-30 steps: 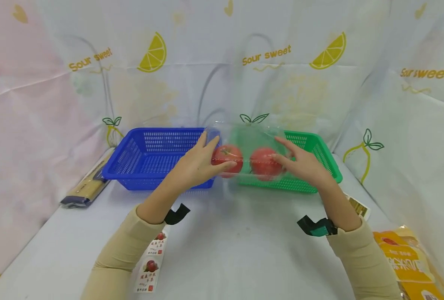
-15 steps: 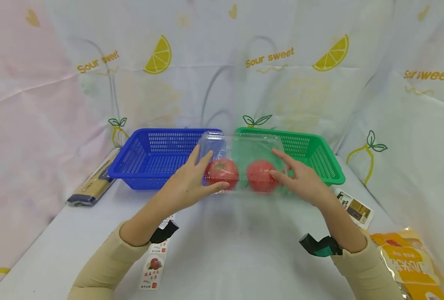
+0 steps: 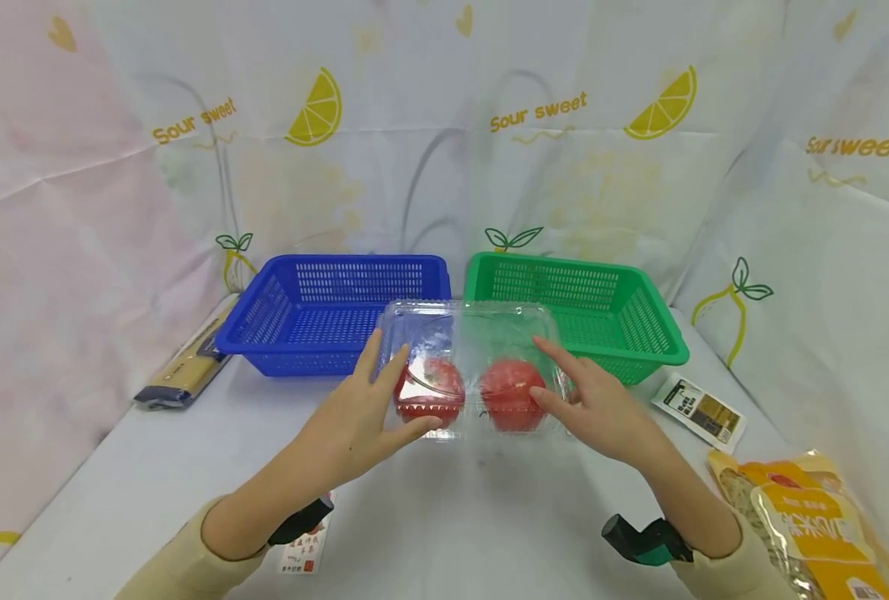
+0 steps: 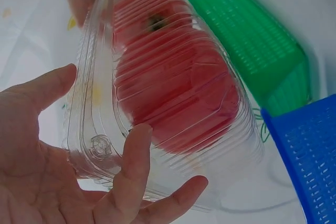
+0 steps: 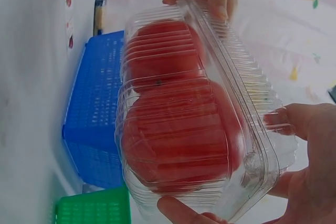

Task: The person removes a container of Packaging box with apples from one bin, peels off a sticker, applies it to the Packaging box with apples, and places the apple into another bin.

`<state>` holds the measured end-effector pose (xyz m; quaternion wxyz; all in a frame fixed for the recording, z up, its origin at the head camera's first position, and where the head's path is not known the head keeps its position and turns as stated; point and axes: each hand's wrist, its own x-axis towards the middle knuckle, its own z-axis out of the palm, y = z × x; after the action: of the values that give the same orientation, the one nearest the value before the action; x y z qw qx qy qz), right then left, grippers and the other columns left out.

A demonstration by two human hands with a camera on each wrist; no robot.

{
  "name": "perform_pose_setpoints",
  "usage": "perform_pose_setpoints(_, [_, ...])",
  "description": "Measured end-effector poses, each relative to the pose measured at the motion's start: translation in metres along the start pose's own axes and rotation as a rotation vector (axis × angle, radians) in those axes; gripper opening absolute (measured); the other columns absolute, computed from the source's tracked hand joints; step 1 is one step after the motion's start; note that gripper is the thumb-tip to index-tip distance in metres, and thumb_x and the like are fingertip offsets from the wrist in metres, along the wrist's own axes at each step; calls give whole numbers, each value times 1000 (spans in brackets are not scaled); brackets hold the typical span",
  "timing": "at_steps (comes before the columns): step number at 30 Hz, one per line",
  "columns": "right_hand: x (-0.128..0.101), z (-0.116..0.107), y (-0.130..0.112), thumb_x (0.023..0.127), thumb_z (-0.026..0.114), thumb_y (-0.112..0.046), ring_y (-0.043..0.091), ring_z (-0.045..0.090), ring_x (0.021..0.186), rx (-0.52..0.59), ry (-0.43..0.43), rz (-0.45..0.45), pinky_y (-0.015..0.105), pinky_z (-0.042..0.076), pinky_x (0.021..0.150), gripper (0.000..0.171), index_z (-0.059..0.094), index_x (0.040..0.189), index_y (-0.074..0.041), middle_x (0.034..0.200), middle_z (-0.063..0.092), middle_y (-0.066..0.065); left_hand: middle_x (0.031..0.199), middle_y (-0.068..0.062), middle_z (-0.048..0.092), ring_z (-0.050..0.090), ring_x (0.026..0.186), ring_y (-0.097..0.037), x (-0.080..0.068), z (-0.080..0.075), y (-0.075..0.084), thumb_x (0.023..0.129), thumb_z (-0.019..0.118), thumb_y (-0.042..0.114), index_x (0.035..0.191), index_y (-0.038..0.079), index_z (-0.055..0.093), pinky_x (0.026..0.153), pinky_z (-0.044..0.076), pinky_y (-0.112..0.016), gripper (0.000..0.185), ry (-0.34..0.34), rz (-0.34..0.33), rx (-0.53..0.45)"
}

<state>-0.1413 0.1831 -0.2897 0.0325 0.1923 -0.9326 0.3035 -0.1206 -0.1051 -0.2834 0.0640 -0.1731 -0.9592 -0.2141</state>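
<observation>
Two red tomatoes (image 3: 432,402) sit side by side inside a clear plastic clamshell box (image 3: 500,323) with its lid down. My left hand (image 3: 350,427) grips the box's left end; in the left wrist view its thumb lies along the lid side and its fingers reach under the ribbed base. At the opposite end, my right hand (image 3: 601,410) holds the box the same way, thumb and fingers on either side of the rim. The box is held up in front of the baskets and overlaps their near edges in the head view.
Behind the box stand a blue basket (image 3: 257,360) on the left and a green basket (image 3: 627,367) on the right. A yellow-and-navy packet (image 3: 182,371) lies far left. On the right are a small white sachet (image 3: 702,412) and an orange bag (image 3: 807,517). A sticker strip (image 3: 303,554) lies in front.
Both hands have brought the box of tomatoes nearer and lower, away from the baskets and slightly left. More of the green basket and the white sachet shows. The grip stays the same.
</observation>
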Motion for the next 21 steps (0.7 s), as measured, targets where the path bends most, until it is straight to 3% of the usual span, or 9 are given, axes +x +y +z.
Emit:
perform_pose_setpoints(5, [-13, 11, -1, 88, 57, -42, 17, 48, 75, 14, -5, 4, 28, 44, 53, 62, 32, 143, -26, 92, 48, 6, 151, -21, 2, 41, 120, -46, -17, 10, 0, 76, 54, 67, 145, 10, 26, 73, 51, -47, 94, -9, -3, 8])
perform_pose_setpoints(12, [-26, 27, 1, 87, 58, -43, 21, 49, 88, 0, -19, 23, 34, 45, 63, 63, 32, 142, -28, 112, 51, 12, 150, -23, 3, 47, 114, -45, -38, 27, -2, 77, 64, 55, 142, 4, 31, 72, 50, -49, 88, -1, 17, 3])
perform_pose_setpoints(16, [-30, 34, 4, 86, 57, -47, 21, 50, 88, -10, -38, 53, 35, 44, 63, 64, 32, 142, -29, 109, 51, 13, 150, -23, 2, 47, 114, -45, -44, 36, -5, 79, 65, 51, 140, 2, 35, 72, 50, -50, 84, 18, 43, -3])
perform_pose_setpoints(21, [-31, 44, 8, 86, 57, -47, 18, 50, 83, -20, -59, 64, 36, 43, 64, 65, 33, 142, -26, 106, 52, 13, 149, -26, 1, 42, 115, -50, -47, 46, -10, 81, 64, 49, 141, 6, 34, 70, 50, -53, 80, -25, 25, -6])
